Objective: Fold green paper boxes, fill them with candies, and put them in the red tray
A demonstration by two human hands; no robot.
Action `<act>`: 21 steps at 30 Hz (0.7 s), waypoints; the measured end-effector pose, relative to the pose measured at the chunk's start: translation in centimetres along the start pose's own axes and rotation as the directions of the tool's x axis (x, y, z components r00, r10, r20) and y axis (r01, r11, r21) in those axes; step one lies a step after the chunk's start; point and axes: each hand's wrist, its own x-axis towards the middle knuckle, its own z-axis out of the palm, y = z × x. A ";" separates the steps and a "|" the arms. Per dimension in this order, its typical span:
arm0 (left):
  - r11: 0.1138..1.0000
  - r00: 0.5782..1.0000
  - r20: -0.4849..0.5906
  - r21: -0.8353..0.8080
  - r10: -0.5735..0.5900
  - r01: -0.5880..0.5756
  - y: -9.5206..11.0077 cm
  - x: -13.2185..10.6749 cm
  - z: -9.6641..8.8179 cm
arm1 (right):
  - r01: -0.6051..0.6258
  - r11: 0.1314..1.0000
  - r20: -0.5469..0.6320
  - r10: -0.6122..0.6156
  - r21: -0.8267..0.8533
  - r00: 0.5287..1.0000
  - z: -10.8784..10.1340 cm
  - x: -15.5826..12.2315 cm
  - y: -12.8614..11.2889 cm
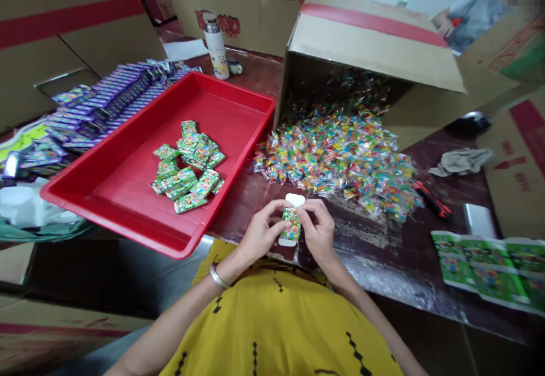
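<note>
Both hands meet over the near edge of the dark table. My left hand (260,233) and my right hand (317,229) pinch a small green printed box (292,225) between them, its white flap open at the top. Just beyond lies a big heap of colourful wrapped sweets (340,160) spilling from a cardboard box (370,41) tipped on its side. To the left a red tray (128,194) holds a pile of several finished green boxes (189,166).
Flat green printed box blanks (489,268) lie at the right. An orange-black cutter (432,200) and a grey cloth (462,161) sit past the sweets. Purple packets (102,109) are stacked left of the tray. A white flask (216,46) stands behind. Another person (472,12) is at the far right.
</note>
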 end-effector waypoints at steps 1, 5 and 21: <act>1.000 1.000 -0.002 -0.007 -0.001 0.001 0.0 0.0 0.0 | -0.001 1.000 0.005 0.001 0.014 1.000 -0.1 0.2 -0.1; 0.998 0.996 -0.090 -0.061 0.008 -0.014 -0.1 0.1 0.2 | -0.076 0.983 0.020 0.074 0.169 0.997 -0.1 0.9 -0.7; 0.996 0.997 0.018 -0.035 -0.079 0.079 0.2 0.0 -0.5 | -0.349 0.918 0.383 0.259 0.189 0.887 -2.2 3.6 -0.7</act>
